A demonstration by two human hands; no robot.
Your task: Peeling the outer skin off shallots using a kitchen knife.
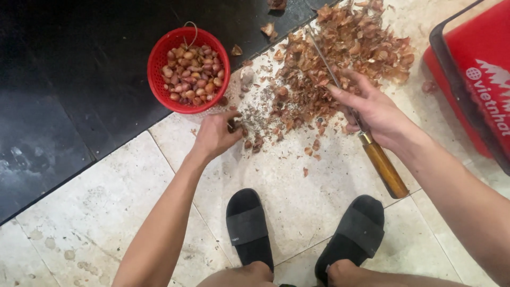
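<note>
Head view: red basket [157,79] of shallots [192,74] sits just up-left of the left hand [215,135], whose fingers [234,123] pinch a small shallot piece [231,126] on the floor [297,196]. Peel pile [340,58] lies between the hands. Right hand [374,111] fingers wrap the knife [383,167], blade over the peels.

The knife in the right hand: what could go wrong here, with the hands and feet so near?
1. The right hand grips the knife partly over the blade, so a slip might cut the fingers.
2. The left hand works among the peels not far from the blade; a quick move could bring them together.
3. The feet wear open sandals just below the knife handle; a dropped knife could hit them.
</note>
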